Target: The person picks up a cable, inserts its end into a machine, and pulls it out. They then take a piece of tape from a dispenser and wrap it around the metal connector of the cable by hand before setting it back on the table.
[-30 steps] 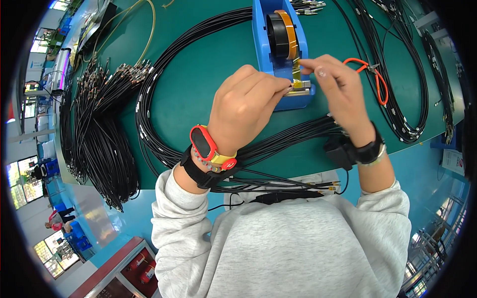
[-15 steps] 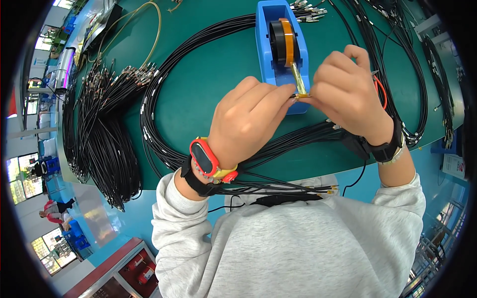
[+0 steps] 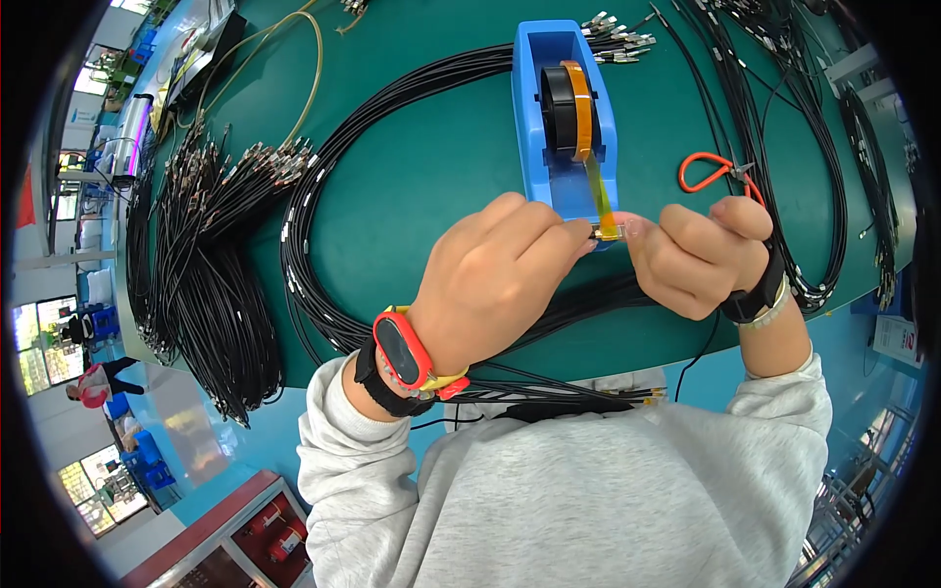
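My left hand (image 3: 498,269) is closed, thumb and forefinger pinching the end of a black cable with a small metal connector (image 3: 610,233). My right hand (image 3: 701,257) has its fingers curled, with the thumb and fingertip at the connector's other end. A strip of clear amber tape (image 3: 600,191) runs from its roll (image 3: 583,113) down to the connector and lies over it. The roll sits in a blue tape dispenser (image 3: 530,147), whose front end is just beyond my fingertips. Where exactly the tape sticks is partly hidden by my fingers.
Red-handled snips (image 3: 701,171) lie right of the dispenser. A long loop of black cables (image 3: 304,220) curves round it on the green table (image 3: 421,176). A thick cable bundle (image 3: 221,294) hangs over the left edge; more cables (image 3: 833,196) lie at the right.
Both hands have come nearer to me with the connector, stretching the tape. My right hand has turned and lowered, uncovering the snips. The view has shifted slightly.
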`<state>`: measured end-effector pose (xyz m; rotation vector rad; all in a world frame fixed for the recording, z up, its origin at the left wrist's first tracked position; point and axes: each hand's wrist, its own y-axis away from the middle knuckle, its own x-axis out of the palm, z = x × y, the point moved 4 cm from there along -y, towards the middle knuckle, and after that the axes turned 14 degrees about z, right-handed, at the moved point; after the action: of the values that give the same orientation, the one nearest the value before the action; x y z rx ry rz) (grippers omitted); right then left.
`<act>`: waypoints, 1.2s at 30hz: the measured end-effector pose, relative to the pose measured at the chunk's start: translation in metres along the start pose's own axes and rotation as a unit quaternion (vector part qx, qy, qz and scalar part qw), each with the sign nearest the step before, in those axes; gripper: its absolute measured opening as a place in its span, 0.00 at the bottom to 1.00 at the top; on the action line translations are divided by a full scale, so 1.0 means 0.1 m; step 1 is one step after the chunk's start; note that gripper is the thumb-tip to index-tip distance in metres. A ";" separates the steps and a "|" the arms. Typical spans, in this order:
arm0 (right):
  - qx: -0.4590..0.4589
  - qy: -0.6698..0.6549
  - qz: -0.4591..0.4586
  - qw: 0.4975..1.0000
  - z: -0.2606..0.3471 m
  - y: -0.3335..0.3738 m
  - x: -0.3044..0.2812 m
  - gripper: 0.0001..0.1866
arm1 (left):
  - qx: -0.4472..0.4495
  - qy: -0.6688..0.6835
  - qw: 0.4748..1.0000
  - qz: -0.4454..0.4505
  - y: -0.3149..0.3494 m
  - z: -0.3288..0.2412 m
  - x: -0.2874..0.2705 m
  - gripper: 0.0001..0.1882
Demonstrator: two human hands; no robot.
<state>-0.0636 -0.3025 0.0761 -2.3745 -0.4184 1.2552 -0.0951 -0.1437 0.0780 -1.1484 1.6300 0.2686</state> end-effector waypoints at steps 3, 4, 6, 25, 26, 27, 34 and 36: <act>0.008 -0.007 -0.007 1.000 0.01 0.00 -0.02 0.09 | 0.010 -0.001 1.000 -0.002 0.00 0.01 -0.01 0.10; 0.018 -0.031 -0.003 0.999 0.00 -0.01 -0.04 0.08 | 0.017 0.000 1.000 -0.003 0.01 0.01 -0.01 0.10; 0.029 -0.055 0.002 0.998 -0.02 -0.02 -0.05 0.08 | 0.023 0.002 1.000 -0.002 0.01 0.01 -0.02 0.10; 0.010 -0.116 -0.004 0.993 0.19 0.11 0.14 0.08 | -0.081 0.015 0.991 0.105 0.00 0.06 0.04 0.28; 0.010 -0.117 -0.003 0.993 0.20 0.11 0.15 0.08 | -0.081 0.016 0.991 0.105 0.00 0.07 0.05 0.28; 0.008 -0.115 0.009 0.993 0.21 0.11 0.16 0.08 | -0.063 -0.010 0.991 0.119 0.01 0.08 0.08 0.29; -0.064 -0.073 0.109 0.989 0.47 0.03 0.18 0.07 | -0.008 -0.057 0.985 0.163 0.02 0.16 0.09 0.32; 0.038 -0.177 0.120 0.976 0.30 -0.14 0.05 0.04 | 0.005 -0.049 0.989 0.141 0.02 0.15 0.00 0.28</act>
<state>-0.0871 -0.2809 0.0643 -2.1863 -0.1850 1.7826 -0.0874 -0.1323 0.0708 -0.8816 1.7026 0.4911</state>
